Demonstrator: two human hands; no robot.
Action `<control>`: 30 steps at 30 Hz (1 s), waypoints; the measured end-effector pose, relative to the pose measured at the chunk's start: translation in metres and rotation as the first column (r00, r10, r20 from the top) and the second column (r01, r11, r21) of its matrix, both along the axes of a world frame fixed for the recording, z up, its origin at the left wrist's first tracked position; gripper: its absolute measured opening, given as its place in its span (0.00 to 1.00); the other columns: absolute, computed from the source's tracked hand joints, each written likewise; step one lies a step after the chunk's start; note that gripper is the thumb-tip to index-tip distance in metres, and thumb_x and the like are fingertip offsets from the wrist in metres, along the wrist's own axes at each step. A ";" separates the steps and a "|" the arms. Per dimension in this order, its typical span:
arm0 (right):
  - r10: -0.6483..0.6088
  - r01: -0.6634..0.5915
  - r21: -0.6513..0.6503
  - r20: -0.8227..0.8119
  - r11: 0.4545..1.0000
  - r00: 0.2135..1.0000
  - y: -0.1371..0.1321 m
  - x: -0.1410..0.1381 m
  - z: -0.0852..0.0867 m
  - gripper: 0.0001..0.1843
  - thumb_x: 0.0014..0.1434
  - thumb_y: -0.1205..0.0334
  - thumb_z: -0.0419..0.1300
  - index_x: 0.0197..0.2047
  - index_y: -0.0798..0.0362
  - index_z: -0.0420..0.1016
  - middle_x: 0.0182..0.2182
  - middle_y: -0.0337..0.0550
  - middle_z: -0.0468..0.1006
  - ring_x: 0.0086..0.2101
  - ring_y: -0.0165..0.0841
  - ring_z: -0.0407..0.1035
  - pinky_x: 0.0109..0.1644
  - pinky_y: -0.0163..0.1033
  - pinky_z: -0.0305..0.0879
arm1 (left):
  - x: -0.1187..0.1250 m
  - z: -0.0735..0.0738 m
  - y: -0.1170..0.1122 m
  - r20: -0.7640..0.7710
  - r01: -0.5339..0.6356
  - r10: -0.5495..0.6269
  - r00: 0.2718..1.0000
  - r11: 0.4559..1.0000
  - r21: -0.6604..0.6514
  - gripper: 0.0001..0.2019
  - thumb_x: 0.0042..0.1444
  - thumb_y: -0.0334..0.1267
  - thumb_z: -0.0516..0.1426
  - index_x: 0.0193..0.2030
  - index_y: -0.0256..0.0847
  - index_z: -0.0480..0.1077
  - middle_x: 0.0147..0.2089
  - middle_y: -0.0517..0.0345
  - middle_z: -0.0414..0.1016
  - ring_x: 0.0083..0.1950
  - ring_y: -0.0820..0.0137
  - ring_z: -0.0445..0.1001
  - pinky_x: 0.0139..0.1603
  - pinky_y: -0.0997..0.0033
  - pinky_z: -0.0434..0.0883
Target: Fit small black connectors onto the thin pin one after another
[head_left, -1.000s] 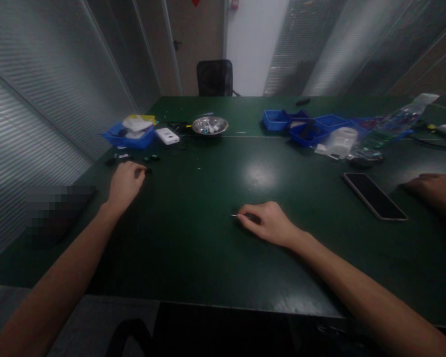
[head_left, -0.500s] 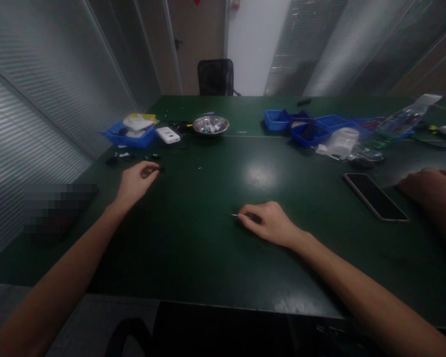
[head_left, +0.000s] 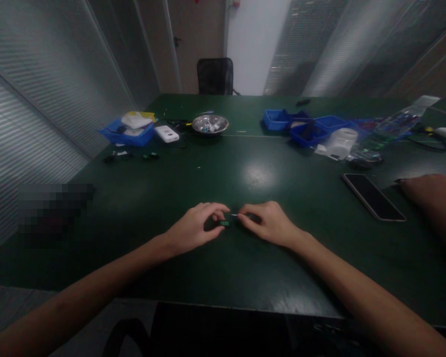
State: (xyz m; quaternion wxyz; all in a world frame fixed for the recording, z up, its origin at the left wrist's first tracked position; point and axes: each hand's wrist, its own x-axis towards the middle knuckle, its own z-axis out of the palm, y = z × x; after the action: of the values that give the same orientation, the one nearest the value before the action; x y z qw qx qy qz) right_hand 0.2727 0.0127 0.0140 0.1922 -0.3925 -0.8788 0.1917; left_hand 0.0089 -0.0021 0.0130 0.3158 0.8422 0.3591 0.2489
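Note:
My left hand (head_left: 198,225) is over the middle of the table, its thumb and fingertips closed on a small black part with a green face (head_left: 225,223); its exact kind is too small to tell. Just to the right, my right hand (head_left: 267,220) rests on the green table (head_left: 193,277). It grips a small dark-handled tool with a thin metal tip (head_left: 234,214), which points left at the part. Most of the handle is hidden in my fingers. A narrow gap separates the two hands.
Small dark-and-green parts (head_left: 150,156) lie left, near a filled blue bin (head_left: 134,139) and a white device (head_left: 167,134). Behind are a metal bowl (head_left: 210,124) and blue trays (head_left: 277,119). To the right are a phone (head_left: 373,197), a plastic bottle (head_left: 397,124) and another person's hand (head_left: 429,193).
My left hand has come from the far left to the middle, beside the tool's tip, bringing the small part. My right hand has stayed put. The other person's hand has shifted slightly.

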 end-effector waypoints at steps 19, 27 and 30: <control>0.110 -0.123 0.095 0.135 0.988 0.985 -0.008 -0.002 0.007 0.15 0.69 0.55 0.53 0.41 0.51 0.79 0.28 0.40 0.79 0.27 0.29 0.69 0.32 0.36 0.54 | -0.003 -0.008 0.006 -0.076 0.063 -0.055 0.996 0.993 0.103 0.08 0.65 0.39 0.59 0.48 0.39 0.75 0.45 0.50 0.74 0.48 0.63 0.70 0.51 0.62 0.67; 0.110 -0.125 0.108 0.140 0.986 0.984 -0.009 -0.003 -0.001 0.16 0.70 0.55 0.51 0.42 0.51 0.78 0.30 0.41 0.80 0.28 0.29 0.70 0.33 0.36 0.55 | -0.003 -0.006 0.003 -0.047 0.088 -0.083 0.995 0.991 0.100 0.08 0.66 0.37 0.58 0.49 0.40 0.75 0.46 0.50 0.74 0.49 0.63 0.70 0.51 0.62 0.67; 0.116 -0.132 0.096 0.154 0.987 0.981 -0.010 -0.003 -0.001 0.16 0.71 0.55 0.51 0.42 0.51 0.78 0.30 0.41 0.80 0.29 0.30 0.71 0.33 0.37 0.55 | -0.003 -0.005 0.003 -0.044 0.086 -0.082 0.996 0.991 0.100 0.08 0.66 0.37 0.58 0.49 0.40 0.74 0.47 0.51 0.74 0.50 0.64 0.70 0.52 0.63 0.67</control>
State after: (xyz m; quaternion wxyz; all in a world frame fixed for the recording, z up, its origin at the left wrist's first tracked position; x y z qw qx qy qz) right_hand 0.2700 0.0031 0.0134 0.1345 -0.3392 -0.9223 0.1271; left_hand 0.0060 0.0004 0.0076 0.2751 0.8765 0.3164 0.2366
